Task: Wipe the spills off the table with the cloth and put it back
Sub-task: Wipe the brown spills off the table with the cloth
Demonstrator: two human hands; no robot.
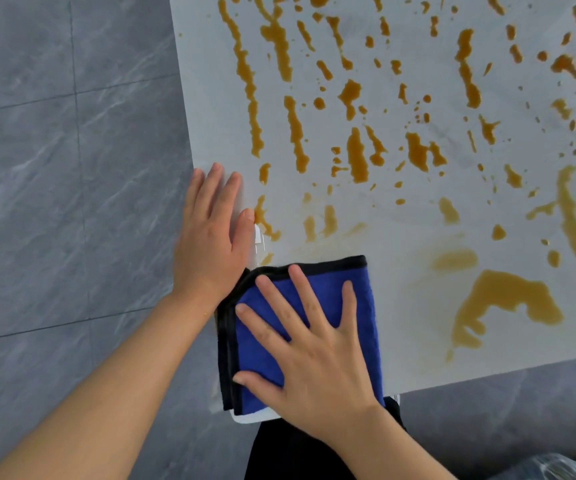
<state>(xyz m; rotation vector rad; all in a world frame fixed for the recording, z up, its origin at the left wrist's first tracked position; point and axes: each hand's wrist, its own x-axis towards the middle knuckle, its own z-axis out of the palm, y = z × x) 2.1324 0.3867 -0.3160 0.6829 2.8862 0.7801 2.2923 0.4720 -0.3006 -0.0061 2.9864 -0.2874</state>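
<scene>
Wiping is judged just begun: the folded cloth (317, 289) is pressed flat at the counter (401, 230) corner by the right hand (317, 362), fingers spread; the left hand (210, 233) rests flat beside it. Next, strokes toward the orange spills (501, 299) are needed.

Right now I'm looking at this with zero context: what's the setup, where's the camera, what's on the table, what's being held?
No robot here: a person works with bare hands. The single picture comes from a camera worn on their head, looking forward and down. The white table is covered with orange-brown spills, in streaks, drops and a larger puddle near its front edge. A folded blue cloth with black edging lies at the table's near corner. The right hand presses flat on the cloth, fingers spread. The left hand rests flat on the table's edge beside it. Nothing is gripped. Grey floor tiles lie beyond the table.
</scene>
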